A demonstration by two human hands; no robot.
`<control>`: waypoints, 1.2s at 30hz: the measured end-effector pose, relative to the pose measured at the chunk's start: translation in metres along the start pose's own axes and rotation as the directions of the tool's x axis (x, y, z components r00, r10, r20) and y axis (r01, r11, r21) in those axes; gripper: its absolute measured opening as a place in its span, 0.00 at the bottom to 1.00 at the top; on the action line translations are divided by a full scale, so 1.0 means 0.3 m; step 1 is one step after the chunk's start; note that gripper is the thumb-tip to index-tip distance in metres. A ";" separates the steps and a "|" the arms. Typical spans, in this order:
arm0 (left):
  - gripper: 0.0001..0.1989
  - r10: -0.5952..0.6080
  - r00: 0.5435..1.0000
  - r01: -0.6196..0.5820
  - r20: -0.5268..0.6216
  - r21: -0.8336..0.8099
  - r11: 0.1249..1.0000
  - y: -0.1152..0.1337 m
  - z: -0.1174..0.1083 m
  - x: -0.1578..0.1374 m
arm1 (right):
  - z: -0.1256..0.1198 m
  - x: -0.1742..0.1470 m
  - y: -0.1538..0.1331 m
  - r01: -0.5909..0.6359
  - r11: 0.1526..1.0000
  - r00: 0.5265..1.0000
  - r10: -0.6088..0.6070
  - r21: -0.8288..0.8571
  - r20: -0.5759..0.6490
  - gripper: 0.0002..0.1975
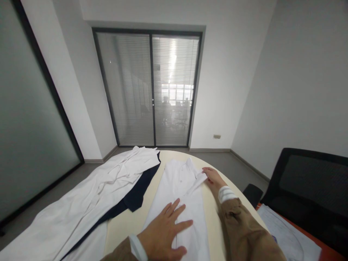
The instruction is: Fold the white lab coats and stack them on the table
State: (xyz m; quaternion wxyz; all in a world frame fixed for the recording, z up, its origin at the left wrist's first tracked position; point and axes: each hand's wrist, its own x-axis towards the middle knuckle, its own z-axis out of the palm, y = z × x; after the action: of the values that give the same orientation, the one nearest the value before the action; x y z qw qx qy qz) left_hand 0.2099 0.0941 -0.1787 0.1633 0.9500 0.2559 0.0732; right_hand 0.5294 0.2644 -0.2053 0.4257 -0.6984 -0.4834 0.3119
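A white buttoned shirt (174, 183) lies lengthwise on the cream table (123, 232), its collar end away from me and its sides folded in. My left hand (165, 232) rests palm down on the lower front of it, fingers spread. At the upper right, my right hand (213, 176) pinches a corner of the white cloth between thumb and fingers, lifting a flap out to the side. Small buttons show down the front near the collar. The bottom end of the shirt runs out of view.
Left of the shirt, white garments (89, 199) lie spread over a navy cloth (133, 197) and hang past the table edge. A black mesh-backed chair (312, 192) stands at the right, with white sheets (288, 232) on its orange seat. Glass doors with blinds (152, 90) are ahead.
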 end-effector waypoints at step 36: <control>0.21 -0.380 0.837 0.236 -0.393 -0.368 0.899 -0.051 0.093 0.074 | 0.154 -0.021 -0.032 0.191 0.811 0.963 -0.263 -0.554 -0.052 0.20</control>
State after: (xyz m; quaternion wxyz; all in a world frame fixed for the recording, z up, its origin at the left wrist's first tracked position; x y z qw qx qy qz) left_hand 0.2281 0.1103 -0.2090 0.2530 0.8146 0.4237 0.3047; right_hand 0.4842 0.2736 -0.2168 0.2739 -0.7456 -0.6041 0.0640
